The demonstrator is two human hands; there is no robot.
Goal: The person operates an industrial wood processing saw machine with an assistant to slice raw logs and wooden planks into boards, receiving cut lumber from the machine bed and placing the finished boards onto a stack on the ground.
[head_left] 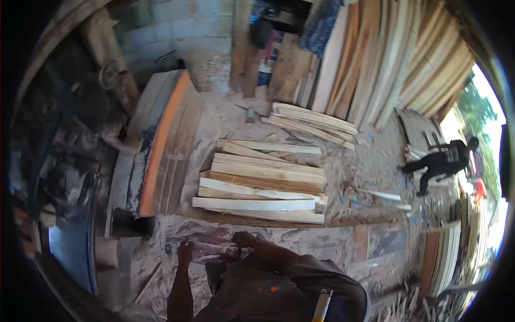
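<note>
My left hand (185, 250) is in front of my body at the bottom, its fingers curled in. To its right, my right hand (244, 240) is bent inward across my lap, also closed. Whatever the fingers hold, if anything, is too small and blurred to make out. A dull pinkish-brown patch (214, 239) shows between the two hands; its kind is unclear. Just beyond them lies a stack of sawn wooden boards (263, 188), pale and brown, roughly side by side on the dusty ground.
A machine table with an orange edge (163, 145) stands at the left. Farther back lies a smaller board pile (314, 124). Tall planks (370, 59) lean along the back wall. A person in dark clothes (448, 158) is at the right, near more stacked boards (445, 257).
</note>
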